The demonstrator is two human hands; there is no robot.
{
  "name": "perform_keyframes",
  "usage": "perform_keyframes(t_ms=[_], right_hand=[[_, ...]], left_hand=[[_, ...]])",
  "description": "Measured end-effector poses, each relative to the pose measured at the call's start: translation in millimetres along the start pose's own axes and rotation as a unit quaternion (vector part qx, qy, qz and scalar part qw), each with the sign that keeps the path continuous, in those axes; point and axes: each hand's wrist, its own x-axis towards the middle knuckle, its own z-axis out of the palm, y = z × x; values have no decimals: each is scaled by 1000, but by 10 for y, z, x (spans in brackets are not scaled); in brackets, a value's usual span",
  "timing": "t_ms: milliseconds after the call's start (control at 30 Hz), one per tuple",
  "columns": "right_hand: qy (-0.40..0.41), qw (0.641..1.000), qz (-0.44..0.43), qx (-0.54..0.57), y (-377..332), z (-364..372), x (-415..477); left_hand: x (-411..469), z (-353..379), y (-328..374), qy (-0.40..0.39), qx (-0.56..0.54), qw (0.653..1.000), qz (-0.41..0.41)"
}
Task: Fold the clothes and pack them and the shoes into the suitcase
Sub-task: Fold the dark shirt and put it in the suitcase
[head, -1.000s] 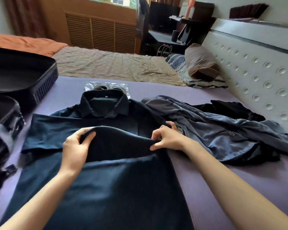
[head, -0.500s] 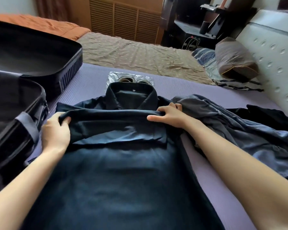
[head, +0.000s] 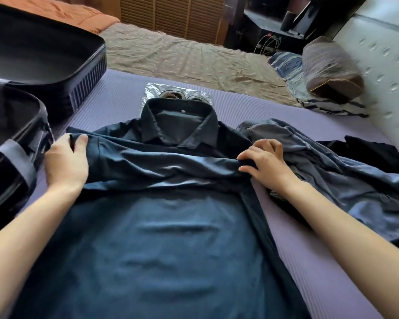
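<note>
A dark navy collared shirt [head: 171, 238] lies flat on the purple mat [head: 320, 272], collar away from me. My left hand [head: 66, 161] grips the left end of its folded-up hem, thumb on top. My right hand [head: 263, 162] pinches the right end of the same fold, just below the collar. A pair of shoes in a clear plastic bag [head: 177, 94] sits behind the collar. The open black suitcase [head: 83, 72] lies at the left. A grey-blue shirt [head: 332, 176] is heaped at the right, with a black garment [head: 373, 153] beyond it.
A padded white headboard [head: 382, 72] runs along the right side. A brown pillow [head: 332, 70] lies on a striped cloth at the back right. A beige sheet [head: 182, 56] and an orange blanket [head: 62, 12] cover the bed farther back.
Both hands have carried the shirt's lower hem up toward the collar and moved apart to the fold's two ends. The view has tipped down and closer.
</note>
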Motion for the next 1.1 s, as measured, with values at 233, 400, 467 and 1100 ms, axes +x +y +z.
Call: perform_keyframes(t_ms=[233, 400, 467, 1100], right_hand=[[55, 993, 94, 44, 128, -58, 46], [63, 990, 108, -58, 189, -122, 314], [-4, 989, 54, -139, 188, -124, 428], [39, 993, -84, -70, 103, 270, -456]], left_hand=[[11, 1, -69, 11, 8, 1000, 6], [89, 28, -40, 11, 77, 996, 47], [113, 64, -8, 6, 129, 990, 61], [288, 240, -133, 19, 116, 992, -37]])
